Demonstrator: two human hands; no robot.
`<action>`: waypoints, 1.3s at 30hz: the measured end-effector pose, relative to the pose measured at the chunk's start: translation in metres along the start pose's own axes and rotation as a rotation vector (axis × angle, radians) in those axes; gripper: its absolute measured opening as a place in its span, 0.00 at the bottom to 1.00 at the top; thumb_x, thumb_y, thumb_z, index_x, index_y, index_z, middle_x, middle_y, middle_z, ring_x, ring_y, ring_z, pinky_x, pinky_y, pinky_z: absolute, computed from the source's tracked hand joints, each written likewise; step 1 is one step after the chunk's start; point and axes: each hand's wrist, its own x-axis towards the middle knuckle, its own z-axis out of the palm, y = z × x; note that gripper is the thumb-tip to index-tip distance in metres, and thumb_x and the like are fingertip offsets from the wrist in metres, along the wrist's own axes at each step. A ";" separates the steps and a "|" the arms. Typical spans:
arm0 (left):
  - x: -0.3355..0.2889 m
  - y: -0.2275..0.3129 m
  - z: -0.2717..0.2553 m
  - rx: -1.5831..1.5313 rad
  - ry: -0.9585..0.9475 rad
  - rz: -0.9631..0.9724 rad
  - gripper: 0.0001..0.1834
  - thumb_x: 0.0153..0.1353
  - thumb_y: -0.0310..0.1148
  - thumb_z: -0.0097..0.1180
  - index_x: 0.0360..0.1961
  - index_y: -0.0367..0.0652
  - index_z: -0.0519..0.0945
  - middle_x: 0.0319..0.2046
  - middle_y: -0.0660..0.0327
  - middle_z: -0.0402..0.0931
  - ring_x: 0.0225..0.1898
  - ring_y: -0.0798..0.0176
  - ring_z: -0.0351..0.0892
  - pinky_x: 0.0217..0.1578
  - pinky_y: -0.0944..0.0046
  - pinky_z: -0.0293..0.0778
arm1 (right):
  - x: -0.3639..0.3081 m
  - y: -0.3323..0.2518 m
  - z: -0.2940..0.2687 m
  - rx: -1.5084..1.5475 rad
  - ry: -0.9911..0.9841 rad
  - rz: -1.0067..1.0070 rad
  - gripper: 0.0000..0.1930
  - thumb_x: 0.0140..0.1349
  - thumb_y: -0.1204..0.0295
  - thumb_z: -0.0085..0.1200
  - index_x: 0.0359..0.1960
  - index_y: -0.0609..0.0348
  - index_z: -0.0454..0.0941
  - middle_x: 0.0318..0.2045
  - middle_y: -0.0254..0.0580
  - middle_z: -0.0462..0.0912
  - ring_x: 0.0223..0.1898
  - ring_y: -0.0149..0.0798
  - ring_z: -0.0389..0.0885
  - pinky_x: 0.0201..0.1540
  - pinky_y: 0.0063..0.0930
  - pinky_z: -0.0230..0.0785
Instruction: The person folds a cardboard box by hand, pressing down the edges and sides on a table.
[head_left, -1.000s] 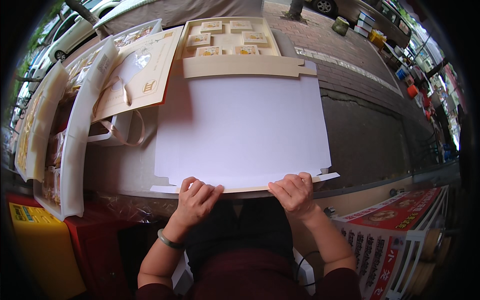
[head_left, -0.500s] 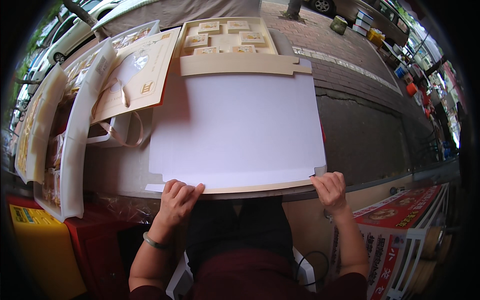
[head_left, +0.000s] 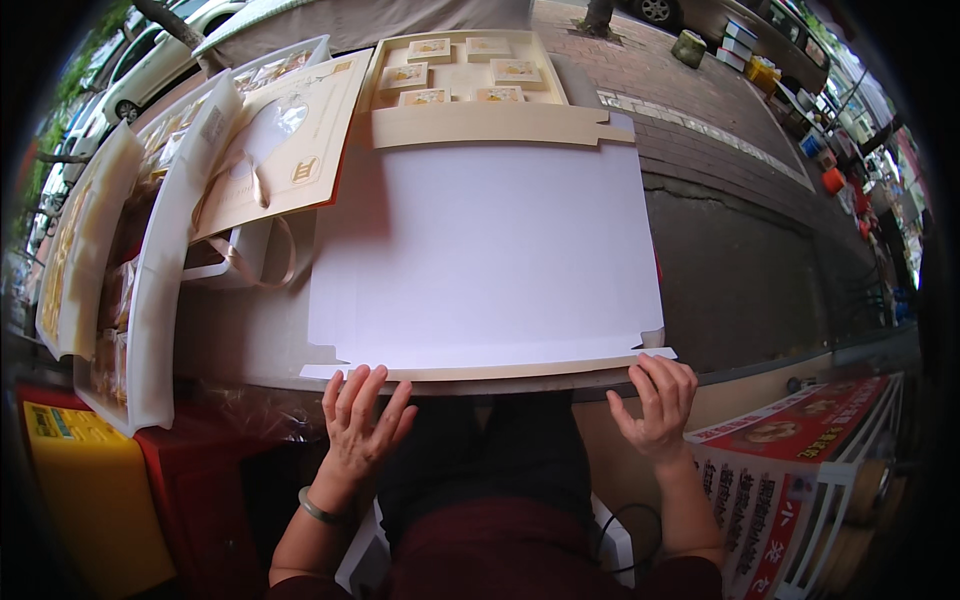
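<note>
A large flat cardboard box blank (head_left: 485, 240), white on its upper face, lies across the table in front of me. Its near edge is folded up into a narrow cream strip with small white tabs at both ends. My left hand (head_left: 365, 425) is at the left part of that strip, fingers spread, with nothing in it. At the right end, my right hand (head_left: 655, 405) has its fingers apart near the white tab, thumb away from the others. The far edge carries a folded cream flap (head_left: 480, 127).
Behind the blank sits a shallow cream tray (head_left: 555, 85) with several small boxes. At left are a cream gift bag (head_left: 290, 140) with ribbon handles and long white plastic bins (head_left: 190, 220) of wrapped goods. A yellow box (head_left: 90, 490) stands lower left, a printed sign (head_left: 800, 430) lower right.
Both hands have let go of the near strip and opened their fingers. The right end tab now shows, sticking out to the side. The whole view has shifted slightly.
</note>
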 end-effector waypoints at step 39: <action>0.085 0.027 0.043 -0.326 0.035 0.236 0.13 0.58 0.29 0.59 0.44 0.39 0.83 0.31 0.65 0.70 0.34 0.64 0.73 0.37 0.63 0.68 | 0.076 -0.066 0.085 0.252 -0.042 -0.284 0.07 0.55 0.75 0.61 0.37 0.60 0.83 0.39 0.35 0.81 0.34 0.35 0.77 0.37 0.31 0.68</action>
